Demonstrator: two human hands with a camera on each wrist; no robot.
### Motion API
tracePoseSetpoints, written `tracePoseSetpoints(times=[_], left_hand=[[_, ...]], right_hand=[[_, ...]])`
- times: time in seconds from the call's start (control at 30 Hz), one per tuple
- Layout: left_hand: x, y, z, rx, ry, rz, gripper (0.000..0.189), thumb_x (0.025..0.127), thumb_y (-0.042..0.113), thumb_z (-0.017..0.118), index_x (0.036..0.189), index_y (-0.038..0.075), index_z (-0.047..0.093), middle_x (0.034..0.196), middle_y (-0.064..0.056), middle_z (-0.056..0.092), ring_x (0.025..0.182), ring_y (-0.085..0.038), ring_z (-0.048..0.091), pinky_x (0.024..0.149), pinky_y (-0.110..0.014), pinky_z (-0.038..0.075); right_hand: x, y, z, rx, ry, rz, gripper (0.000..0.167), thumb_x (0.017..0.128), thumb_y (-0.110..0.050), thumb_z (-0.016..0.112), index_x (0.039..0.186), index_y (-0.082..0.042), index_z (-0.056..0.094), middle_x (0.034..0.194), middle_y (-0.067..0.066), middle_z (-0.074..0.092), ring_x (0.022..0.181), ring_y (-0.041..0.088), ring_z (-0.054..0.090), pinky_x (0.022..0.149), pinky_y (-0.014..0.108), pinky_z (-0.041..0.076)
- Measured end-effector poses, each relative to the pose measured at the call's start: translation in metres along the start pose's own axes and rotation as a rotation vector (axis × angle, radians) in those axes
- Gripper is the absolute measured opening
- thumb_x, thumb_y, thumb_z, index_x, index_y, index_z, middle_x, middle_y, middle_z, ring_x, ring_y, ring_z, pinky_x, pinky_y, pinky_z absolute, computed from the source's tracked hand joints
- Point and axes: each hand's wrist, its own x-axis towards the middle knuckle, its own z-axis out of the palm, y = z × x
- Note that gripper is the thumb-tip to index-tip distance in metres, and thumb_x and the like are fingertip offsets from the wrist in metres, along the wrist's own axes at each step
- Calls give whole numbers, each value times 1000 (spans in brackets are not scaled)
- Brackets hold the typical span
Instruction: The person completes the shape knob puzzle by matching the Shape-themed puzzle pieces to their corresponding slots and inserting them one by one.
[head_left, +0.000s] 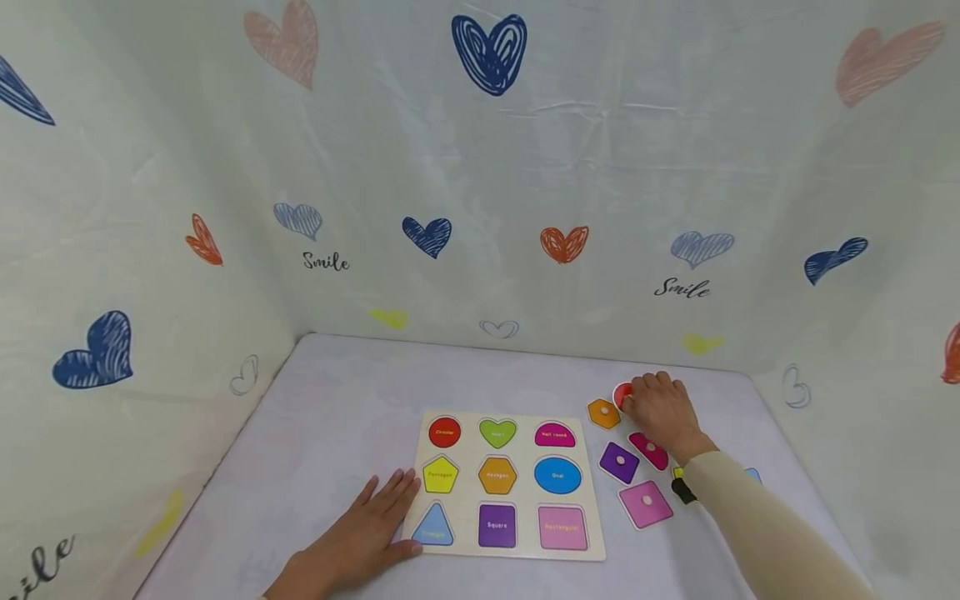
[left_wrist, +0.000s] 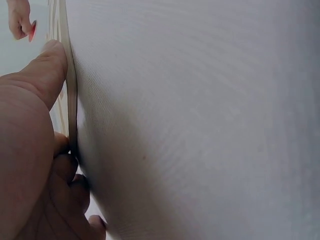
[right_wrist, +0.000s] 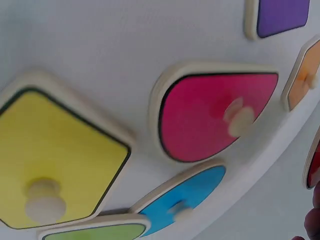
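Note:
A white shape-puzzle board [head_left: 468,492] lies on the table, printed with coloured labelled shapes. My left hand [head_left: 360,533] lies at its left edge, fingers stretched out; in the left wrist view the thumb [left_wrist: 47,70] rests along that edge. Beyond the board's right side my right hand [head_left: 663,412] pinches a red round puzzle piece [head_left: 620,394]. The right wrist view shows only a sliver of this red piece, by the fingertips. Close to that hand are an orange hexagon piece [head_left: 603,414] and a magenta half-round piece [head_left: 649,452].
Purple square [head_left: 618,462] and pink rectangle [head_left: 646,504] pieces with knobs lie right of the board. A yellow pentagon [right_wrist: 65,155], a blue piece [right_wrist: 180,195] and a green piece [right_wrist: 95,231] lie near the half-round. Heart-printed cloth [head_left: 495,167] walls the table.

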Motion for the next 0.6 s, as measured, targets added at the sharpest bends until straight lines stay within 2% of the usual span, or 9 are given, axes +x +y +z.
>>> tracePoseSetpoints(times=[0.3,0.6], left_hand=[[1,0,1,2,12,13,100,91,68,67,167,13,32,174,-2,31,163,-29,21,132,-59,7],[-1,1,-2,-7,19,13,98,92,64,70,166,11,34,173,-4,33,163,-30,22,132,-60,9]], right_hand=[[4,-49,-5,44,4,-15,30,95,-27,77,105,-1,66,93,11,66,91,29,54,79,43,53],[11,-98,-14,31,20,-100,37,88,-32,86,108,-5,68,96,9,69,94,26,58,80,40,56]])
